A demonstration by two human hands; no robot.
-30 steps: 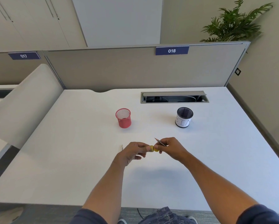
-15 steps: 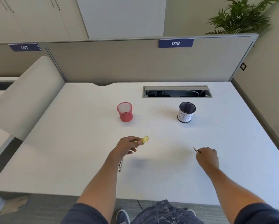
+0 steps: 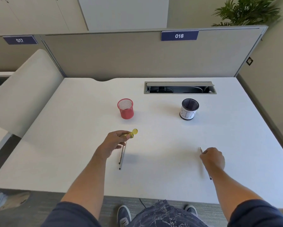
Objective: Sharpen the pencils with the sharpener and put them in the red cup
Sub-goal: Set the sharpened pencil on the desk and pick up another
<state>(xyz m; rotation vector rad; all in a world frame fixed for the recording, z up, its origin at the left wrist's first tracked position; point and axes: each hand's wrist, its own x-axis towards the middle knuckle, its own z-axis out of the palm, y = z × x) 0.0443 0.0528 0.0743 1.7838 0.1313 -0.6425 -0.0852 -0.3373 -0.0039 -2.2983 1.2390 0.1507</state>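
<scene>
A yellow sharpener (image 3: pixel 132 133) is pinched by the left hand (image 3: pixel 113 142) above two pencils (image 3: pixel 121 155) lying on the bench (image 3: pixel 153 136). The red cup (image 3: pixel 125 108) stands beyond. A pencil (image 3: pixel 201 151) is gripped by the closed right hand (image 3: pixel 213 158).

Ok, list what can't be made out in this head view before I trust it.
- Pencil in the right hand: the hand covers its middle, and the tip is too small to judge as sharpened.
- Two pencils under the left hand: their upper ends are hidden by it.
- Yellow sharpener: too small to see its blade or hole.
- Red cup: its bottom is hidden by the near wall.
</scene>
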